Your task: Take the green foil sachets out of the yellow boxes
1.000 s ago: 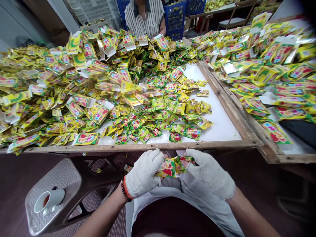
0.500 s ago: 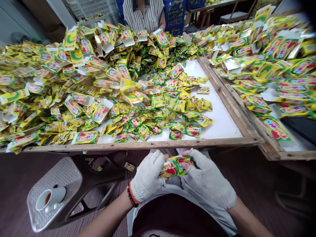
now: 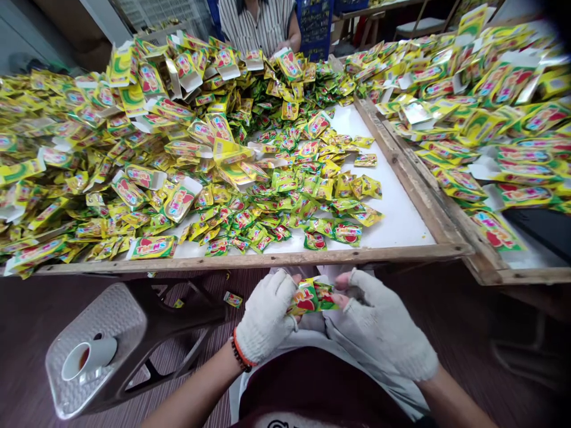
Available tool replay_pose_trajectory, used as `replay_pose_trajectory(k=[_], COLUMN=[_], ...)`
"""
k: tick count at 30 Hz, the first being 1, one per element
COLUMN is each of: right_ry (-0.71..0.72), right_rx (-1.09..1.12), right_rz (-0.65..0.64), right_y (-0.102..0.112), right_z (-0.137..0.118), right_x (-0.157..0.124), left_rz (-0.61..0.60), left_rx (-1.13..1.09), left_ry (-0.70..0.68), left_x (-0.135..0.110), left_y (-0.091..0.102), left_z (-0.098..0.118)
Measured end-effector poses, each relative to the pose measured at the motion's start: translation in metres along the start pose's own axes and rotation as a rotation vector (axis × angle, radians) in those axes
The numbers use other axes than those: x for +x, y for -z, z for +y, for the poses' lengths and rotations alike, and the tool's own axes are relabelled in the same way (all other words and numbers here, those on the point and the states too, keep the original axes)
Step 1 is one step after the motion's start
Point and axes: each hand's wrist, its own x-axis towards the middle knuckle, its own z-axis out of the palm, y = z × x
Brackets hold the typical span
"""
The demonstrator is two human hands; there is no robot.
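Above my lap, my left hand, in a white fingerless glove, grips a small yellow and green carton with a red fruit print. A green candy sachet sticks out of the carton's right end, beside a raised white flap. My right hand, gloved the same way, is just right of the sachet. Its thumb and forefinger are apart, the thumb tip close to the sachet's edge; whether it touches I cannot tell.
A wood-rimmed table bears heaped sachets and open cartons. A wooden divider separates more cartons and a dark flat object. Left, a stool holds a cup. A person in stripes sits opposite.
The sachet sits further inside the carton than before. My right fingers have drawn slightly right and spread from it, while my left hand keeps its grip.
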Motion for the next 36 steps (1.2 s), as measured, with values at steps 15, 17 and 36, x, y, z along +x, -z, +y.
replay_pose_trajectory(k=[15,17,36], right_ry=[-0.048,-0.059,0.028], right_rx=[0.271,0.315,0.151], right_rz=[-0.506,-0.481,-0.235], right_y=[0.007,0.005,0.024], right_z=[-0.003,0.001,-0.004], right_x=[-0.006,-0.006,0.023], left_rz=[-0.054,-0.028,-0.087], left_rx=[-0.065,-0.214,-0.874], left_ry=[-0.082,-0.102,0.115], left_x=[0.004,0.002,0.015], left_y=[-0.011,-0.009,0.046], left_z=[0.012,0.011,-0.001])
